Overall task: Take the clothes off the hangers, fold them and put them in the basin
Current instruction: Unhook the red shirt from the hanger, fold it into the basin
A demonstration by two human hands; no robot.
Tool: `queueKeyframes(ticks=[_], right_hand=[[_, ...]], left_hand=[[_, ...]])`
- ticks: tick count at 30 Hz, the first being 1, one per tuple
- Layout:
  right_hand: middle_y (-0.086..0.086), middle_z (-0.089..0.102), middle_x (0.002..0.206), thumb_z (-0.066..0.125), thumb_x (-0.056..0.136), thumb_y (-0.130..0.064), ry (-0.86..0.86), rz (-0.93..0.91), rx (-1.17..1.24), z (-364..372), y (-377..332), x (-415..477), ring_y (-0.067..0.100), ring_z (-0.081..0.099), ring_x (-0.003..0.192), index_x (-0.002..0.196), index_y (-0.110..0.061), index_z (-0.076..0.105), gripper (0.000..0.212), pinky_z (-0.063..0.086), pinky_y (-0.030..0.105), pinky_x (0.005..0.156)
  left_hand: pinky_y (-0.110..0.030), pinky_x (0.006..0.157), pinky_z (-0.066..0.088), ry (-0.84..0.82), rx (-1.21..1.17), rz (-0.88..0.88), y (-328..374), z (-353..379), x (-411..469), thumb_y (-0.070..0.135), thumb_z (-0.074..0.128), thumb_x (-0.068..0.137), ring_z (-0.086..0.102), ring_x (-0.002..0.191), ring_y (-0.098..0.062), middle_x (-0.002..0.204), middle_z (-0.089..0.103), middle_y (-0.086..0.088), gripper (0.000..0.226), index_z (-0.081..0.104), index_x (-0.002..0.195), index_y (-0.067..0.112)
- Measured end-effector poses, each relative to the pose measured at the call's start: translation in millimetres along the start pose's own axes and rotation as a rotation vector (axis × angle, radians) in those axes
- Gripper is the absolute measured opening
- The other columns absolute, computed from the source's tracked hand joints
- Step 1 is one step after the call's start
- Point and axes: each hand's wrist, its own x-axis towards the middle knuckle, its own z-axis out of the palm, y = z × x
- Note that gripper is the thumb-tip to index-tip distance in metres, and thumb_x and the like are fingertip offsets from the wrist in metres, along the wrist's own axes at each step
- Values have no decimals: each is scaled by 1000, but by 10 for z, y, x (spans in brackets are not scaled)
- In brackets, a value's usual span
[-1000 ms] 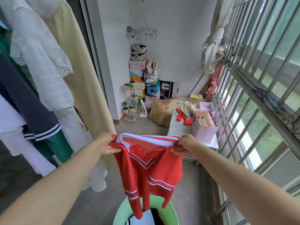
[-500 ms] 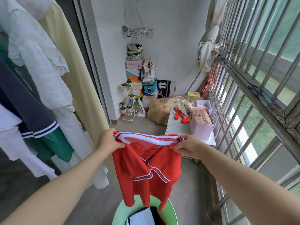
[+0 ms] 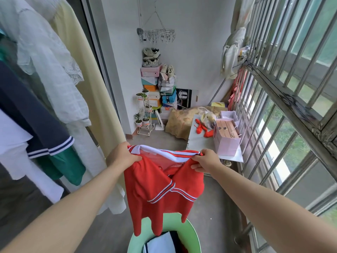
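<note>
Head view, I see one soft red knit polo shirt (image 3: 160,181) with white striped collar, my left hand (image 3: 122,156) and right hand (image 3: 204,160) apart, each pinching a collar end, shirt hanging over one round pale-green plastic basin (image 3: 191,232) holding folded clothes (image 3: 160,243)

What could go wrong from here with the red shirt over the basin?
1. The left hand and right hand hold the red shirt only at its collar corners; a slipped grip could drop it unfolded.
2. Its hem dangles at the rim of the green basin, so lowering now may drape it over the edge or rumple the folded clothes inside.
</note>
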Motion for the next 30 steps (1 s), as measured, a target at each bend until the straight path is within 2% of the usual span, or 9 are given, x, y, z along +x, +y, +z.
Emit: queueKeyframes(ticks=[3, 5, 8, 10, 12, 17, 19, 25, 30], right_hand=[[13, 65, 72, 62, 89, -10, -18, 76, 72, 40, 7, -4, 20, 67, 62, 79, -8, 50, 16, 58, 31, 58], [13, 64, 73, 63, 88, -13, -26, 106, 130, 81, 12, -17, 20, 67, 61, 83, -8, 52, 13, 59, 32, 57], [7, 57, 63, 64, 87, -23, 21, 59, 53, 154, 17, -42, 17, 62, 53, 79, -11, 55, 17, 55, 28, 49], [5, 51, 54, 62, 86, -27, 83, 10, -49, 206, -3, -63, 17, 54, 47, 74, -12, 55, 21, 49, 24, 44], [6, 50, 54, 60, 87, -27, 113, 6, -61, 261, -35, -74, 18, 52, 46, 73, -11, 55, 22, 51, 28, 50], [6, 56, 73, 53, 91, -18, 36, 210, 387, 435, -148, -161, 20, 60, 55, 80, -13, 50, 13, 55, 36, 61], [4, 57, 80, 50, 93, -16, -4, 264, 466, 483, -172, -186, 21, 62, 59, 81, -16, 46, 13, 53, 35, 62], [6, 54, 78, 49, 93, -19, -103, 325, 445, 572, -211, -283, 20, 60, 62, 80, -16, 45, 14, 46, 31, 61], [0, 52, 61, 54, 89, -21, -159, 200, 236, 654, -207, -321, 10, 43, 42, 67, -16, 54, 23, 24, 15, 44]], left_hand=[[-35, 85, 48, -19, -75, -79, -51, 25, 11, 41, 81, 58, 61, 93, -29, 96, 63, -1, 44, 59, 93, 24], [-37, 89, 47, -27, -122, -114, -68, 37, -4, 42, 81, 55, 61, 92, -28, 92, 63, 0, 43, 58, 86, 22], [-32, 73, 46, -29, -214, -95, -66, 61, -32, 39, 79, 50, 62, 84, -28, 80, 64, -2, 39, 58, 75, 17], [-31, 65, 43, -13, -260, -71, -63, 91, -51, 26, 80, 59, 63, 83, -29, 80, 65, -5, 27, 58, 73, 18], [-29, 62, 41, 13, -278, -63, -50, 128, -73, 18, 75, 64, 62, 82, -29, 81, 66, -7, 18, 60, 74, 18], [-28, 60, 40, 51, -312, -74, 23, 233, -131, 22, 66, 73, 60, 77, -30, 80, 66, -8, 15, 64, 82, 12], [-28, 59, 39, 50, -321, -90, 65, 272, -147, 20, 65, 74, 59, 76, -30, 80, 65, -7, 13, 64, 83, 11], [-30, 59, 44, -64, -560, -185, 132, 362, -191, 26, 60, 46, 62, 67, -28, 69, 64, -11, 28, 64, 68, 10], [-32, 60, 44, -180, -663, -144, 266, 494, -295, 22, 62, 52, 59, 67, -24, 70, 63, -10, 18, 61, 68, 14]])
